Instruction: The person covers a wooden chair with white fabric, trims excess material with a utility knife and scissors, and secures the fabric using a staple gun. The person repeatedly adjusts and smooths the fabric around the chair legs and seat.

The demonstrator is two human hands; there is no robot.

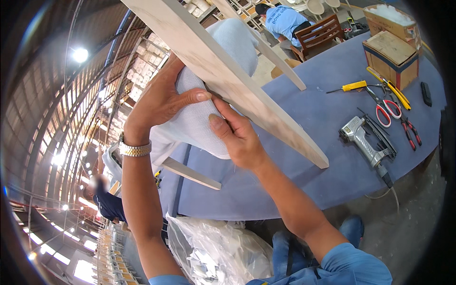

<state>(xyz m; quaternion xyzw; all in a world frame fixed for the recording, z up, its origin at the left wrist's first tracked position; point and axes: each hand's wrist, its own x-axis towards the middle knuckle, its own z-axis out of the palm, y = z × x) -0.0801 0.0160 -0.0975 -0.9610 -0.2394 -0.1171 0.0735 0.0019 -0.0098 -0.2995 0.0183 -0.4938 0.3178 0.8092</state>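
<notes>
A chair with pale wooden legs [247, 95] and light grey-blue woven upholstery [199, 121] lies tipped over on the table. My left hand [164, 102] grips the padded part from the left. Its thumb lies across the fabric, pointing at the wooden leg, and its other fingers are partly hidden behind the padding. Close by, my right hand [242, 142] pinches the fabric's edge beside that leg, thumb on top and index finger reaching toward my left thumb. A watch with a metal band is on my left wrist.
On the blue-grey table [294, 180] at right lie a staple gun [365, 142] with a hose, scissors [387, 111], a yellow-handled screwdriver [354, 86], red-handled pliers [411, 133] and a yellow cutter [389, 88]. Cardboard boxes [392, 57] stand behind. A plastic bag of scraps [218, 251] sits below; two people work nearby.
</notes>
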